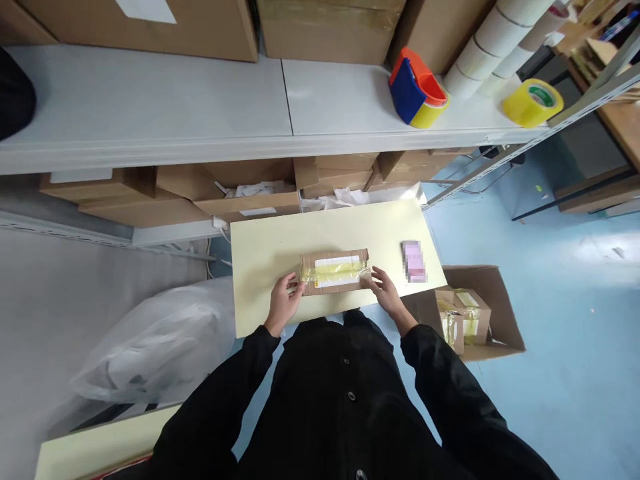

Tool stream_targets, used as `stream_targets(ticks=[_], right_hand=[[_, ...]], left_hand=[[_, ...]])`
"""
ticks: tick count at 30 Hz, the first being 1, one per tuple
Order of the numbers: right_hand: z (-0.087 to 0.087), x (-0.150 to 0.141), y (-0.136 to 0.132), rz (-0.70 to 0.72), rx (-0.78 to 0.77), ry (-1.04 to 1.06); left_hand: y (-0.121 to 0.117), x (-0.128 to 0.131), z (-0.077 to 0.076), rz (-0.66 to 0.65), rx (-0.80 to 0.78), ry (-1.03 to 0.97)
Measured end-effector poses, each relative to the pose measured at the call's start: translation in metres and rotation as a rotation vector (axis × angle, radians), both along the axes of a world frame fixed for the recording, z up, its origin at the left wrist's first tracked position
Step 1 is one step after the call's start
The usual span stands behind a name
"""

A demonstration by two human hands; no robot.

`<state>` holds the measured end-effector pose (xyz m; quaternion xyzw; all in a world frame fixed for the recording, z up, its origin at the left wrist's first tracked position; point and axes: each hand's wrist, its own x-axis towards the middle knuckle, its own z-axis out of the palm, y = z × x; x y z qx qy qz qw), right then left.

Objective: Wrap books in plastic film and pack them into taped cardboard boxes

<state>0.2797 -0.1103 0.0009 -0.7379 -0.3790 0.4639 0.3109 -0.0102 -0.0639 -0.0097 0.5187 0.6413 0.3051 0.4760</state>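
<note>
A small, long cardboard box [336, 272] lies on the pale yellow table [280, 247], with a white label on top and clear yellowish tape run along it and over its ends. My left hand [285, 301] grips its left end, thumb and fingers curled at the near corner. At the opposite end, my right hand [387, 293] holds the right edge with bent fingers. The box's underside is hidden. To the right of it on the table lies a pinkish flat item [414, 261], blurred into blocks.
An open carton [505, 320] with taped boxes inside stands on the floor at right. Above the table's far side runs a grey shelf [200, 100] with a tape dispenser [417, 90], a yellow tape roll [533, 103] and white rolls. A plastic bag [170, 340] sits at left.
</note>
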Motion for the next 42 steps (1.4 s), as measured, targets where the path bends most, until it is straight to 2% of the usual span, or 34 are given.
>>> stream_targets(ticks=[7,13,16,20,23,26,29,31,34,37,39,42], right_hand=[[0.002,0.006,0.007,0.062,-0.009,-0.003],[-0.010,0.011,0.004,0.135,-0.034,0.184],[-0.005,0.024,-0.005,0.187,-0.001,0.251],[0.023,0.075,-0.028,0.208,0.097,0.224],[0.049,0.136,-0.054,0.139,0.166,0.176],[0.066,0.202,-0.091,-0.008,0.225,0.107],[0.068,0.260,-0.140,-0.208,0.244,0.046],[0.060,0.288,-0.176,-0.356,0.232,0.021],[0.037,0.312,-0.226,-0.588,0.207,-0.005],[0.002,0.323,-0.260,-0.831,0.130,-0.058],[-0.024,0.331,-0.272,-0.934,0.057,-0.073],[-0.054,0.355,-0.277,-0.996,-0.005,-0.095]], left_hand=[[0.009,0.001,0.006,-0.084,-0.055,0.106],[0.010,0.018,0.010,-0.042,-0.059,0.283],[0.006,0.033,0.023,0.030,-0.057,0.348],[-0.003,0.075,0.052,0.064,-0.034,0.320],[-0.010,0.133,0.076,-0.002,0.004,0.249],[-0.016,0.213,0.096,-0.145,0.022,0.198],[-0.025,0.300,0.108,-0.369,0.016,0.171],[-0.033,0.353,0.108,-0.560,0.012,0.146],[-0.045,0.420,0.095,-0.861,-0.008,0.166],[-0.057,0.482,0.069,-1.089,0.013,0.279],[-0.065,0.525,0.049,-1.206,0.003,0.390],[-0.073,0.587,0.019,-1.321,-0.043,0.460]])
